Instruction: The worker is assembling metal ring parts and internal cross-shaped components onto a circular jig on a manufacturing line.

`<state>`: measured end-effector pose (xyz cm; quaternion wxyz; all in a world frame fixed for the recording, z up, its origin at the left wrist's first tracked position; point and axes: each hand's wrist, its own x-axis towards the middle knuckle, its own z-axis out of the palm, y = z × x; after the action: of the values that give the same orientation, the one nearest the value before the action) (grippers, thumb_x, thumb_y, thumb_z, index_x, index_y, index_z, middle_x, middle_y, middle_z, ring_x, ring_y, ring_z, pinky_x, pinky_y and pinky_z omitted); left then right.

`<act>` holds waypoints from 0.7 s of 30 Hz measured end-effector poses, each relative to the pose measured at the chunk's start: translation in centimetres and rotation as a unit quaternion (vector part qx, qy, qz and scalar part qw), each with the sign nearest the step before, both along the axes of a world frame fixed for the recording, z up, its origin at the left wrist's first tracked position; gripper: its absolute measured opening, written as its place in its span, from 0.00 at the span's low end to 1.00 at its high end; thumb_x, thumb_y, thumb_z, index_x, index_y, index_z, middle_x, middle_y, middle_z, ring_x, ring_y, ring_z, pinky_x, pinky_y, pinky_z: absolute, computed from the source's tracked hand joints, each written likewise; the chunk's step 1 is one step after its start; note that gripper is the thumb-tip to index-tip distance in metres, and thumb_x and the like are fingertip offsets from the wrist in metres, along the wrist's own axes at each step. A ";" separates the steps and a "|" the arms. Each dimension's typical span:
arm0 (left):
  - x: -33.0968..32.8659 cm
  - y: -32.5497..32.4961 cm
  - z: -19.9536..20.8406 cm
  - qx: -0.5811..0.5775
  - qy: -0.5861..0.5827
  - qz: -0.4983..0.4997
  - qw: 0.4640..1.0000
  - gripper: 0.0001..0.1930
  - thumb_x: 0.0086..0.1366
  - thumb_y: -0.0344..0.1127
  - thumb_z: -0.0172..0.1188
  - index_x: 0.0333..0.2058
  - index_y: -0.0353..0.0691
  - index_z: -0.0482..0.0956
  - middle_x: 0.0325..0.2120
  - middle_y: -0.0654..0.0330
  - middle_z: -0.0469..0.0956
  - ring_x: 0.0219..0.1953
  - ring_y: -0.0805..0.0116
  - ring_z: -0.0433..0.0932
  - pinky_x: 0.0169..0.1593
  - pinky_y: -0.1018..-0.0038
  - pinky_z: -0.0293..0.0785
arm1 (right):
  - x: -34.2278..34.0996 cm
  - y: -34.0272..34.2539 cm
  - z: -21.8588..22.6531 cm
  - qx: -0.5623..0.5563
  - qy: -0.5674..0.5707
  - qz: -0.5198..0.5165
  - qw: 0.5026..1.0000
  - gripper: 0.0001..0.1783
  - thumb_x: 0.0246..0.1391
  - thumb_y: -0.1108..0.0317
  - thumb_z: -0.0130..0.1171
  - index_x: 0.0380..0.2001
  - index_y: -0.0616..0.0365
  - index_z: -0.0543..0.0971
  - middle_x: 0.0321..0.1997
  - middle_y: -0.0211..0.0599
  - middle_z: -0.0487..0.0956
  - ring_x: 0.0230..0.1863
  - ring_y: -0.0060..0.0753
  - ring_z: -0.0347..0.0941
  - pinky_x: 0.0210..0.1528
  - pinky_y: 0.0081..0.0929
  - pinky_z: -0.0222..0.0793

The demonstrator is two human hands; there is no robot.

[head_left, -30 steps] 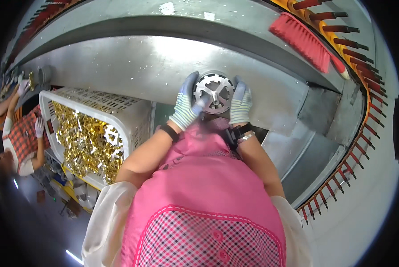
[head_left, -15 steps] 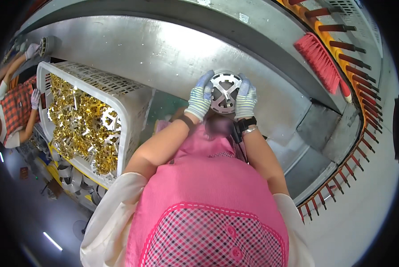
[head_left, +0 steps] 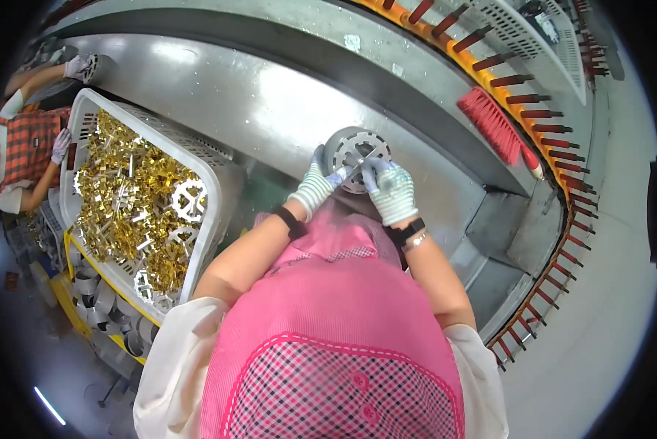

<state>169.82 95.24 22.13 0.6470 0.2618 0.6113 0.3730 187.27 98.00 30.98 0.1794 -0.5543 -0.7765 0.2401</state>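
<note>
A slotted silver metal disc [head_left: 374,140] with crossing spokes sits at the top of a short grey metal cylinder [head_left: 333,140] on the steel bench. My left hand [head_left: 317,185], in a striped glove, grips its left side, the fingers along the cylinder and the thumb reaching over the disc's lower edge. My right hand [head_left: 393,192], gloved likewise, is closed, with its fingertips pinched at the spokes near the disc's centre. Those fingers hide part of the hub and the disc's lower right.
At left stands a white plastic basket [head_left: 213,212] of gold and silver metal pieces. A red-bristled brush [head_left: 489,124] lies right of the bench [head_left: 270,80]. A yellow rail with dark red pegs [head_left: 531,115] curves round the right. A co-worker in a checked apron [head_left: 32,143] is far left.
My right hand has moved from the disc's right side onto its spokes. My left thumb has come in over the disc. The whole view has turned slightly.
</note>
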 end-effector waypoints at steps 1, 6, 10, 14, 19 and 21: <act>0.0 0.9 1.5 0.024 -0.030 0.023 0.999 0.48 0.53 0.31 0.71 0.65 0.38 0.46 0.54 0.51 0.67 0.56 0.63 0.68 0.55 0.70 0.71 | 0.1 -0.2 1.3 0.057 0.046 0.011 0.997 0.08 0.54 0.67 0.58 0.37 0.56 0.78 0.30 0.44 0.79 0.31 0.49 0.75 0.35 0.41 0.71; 0.0 3.3 14.7 0.260 -0.123 0.026 0.957 0.51 0.47 0.27 0.72 0.65 0.40 0.46 0.56 0.52 0.61 0.56 0.60 0.67 0.56 0.66 0.73 | -0.2 -1.1 8.1 0.231 0.168 -0.072 0.956 0.11 0.52 0.71 0.58 0.39 0.61 0.78 0.28 0.46 0.78 0.28 0.47 0.74 0.32 0.41 0.70; -2.2 5.3 19.3 0.543 0.352 -0.112 0.754 0.49 0.38 0.39 0.76 0.60 0.37 0.60 0.50 0.48 0.68 0.52 0.48 0.70 0.56 0.57 0.67 | -0.3 -0.9 9.8 -0.049 0.112 -0.151 0.981 0.15 0.58 0.58 0.52 0.39 0.58 0.78 0.32 0.50 0.80 0.33 0.55 0.75 0.38 0.44 0.70; -2.3 5.5 25.4 0.670 0.387 -0.319 0.546 0.46 0.39 0.41 0.72 0.59 0.39 0.62 0.54 0.47 0.65 0.58 0.43 0.64 0.61 0.48 0.60 | 2.7 0.8 3.3 0.196 0.192 0.026 0.961 0.18 0.60 0.56 0.50 0.45 0.55 0.77 0.41 0.47 0.80 0.37 0.52 0.76 0.43 0.46 0.70; -3.9 2.3 27.2 0.637 0.454 -0.211 0.586 0.46 0.50 0.48 0.68 0.64 0.40 0.53 0.61 0.40 0.56 0.62 0.37 0.56 0.63 0.49 0.57 | 8.7 5.9 10.6 0.307 -0.046 -0.170 0.935 0.20 0.61 0.56 0.49 0.47 0.59 0.75 0.39 0.40 0.79 0.42 0.41 0.75 0.45 0.41 0.70; -6.7 0.4 25.4 0.581 0.499 -0.196 0.613 0.44 0.50 0.44 0.67 0.63 0.40 0.55 0.61 0.41 0.55 0.62 0.38 0.56 0.63 0.50 0.57 | 12.1 9.6 15.2 0.034 0.405 -0.427 0.808 0.16 0.62 0.55 0.52 0.36 0.57 0.78 0.31 0.31 0.79 0.29 0.23 0.73 0.30 0.23 0.69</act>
<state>163.11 95.68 47.53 0.0129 0.8420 0.4294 0.3263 199.33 107.56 46.20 0.5809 -0.6758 -0.3257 0.3159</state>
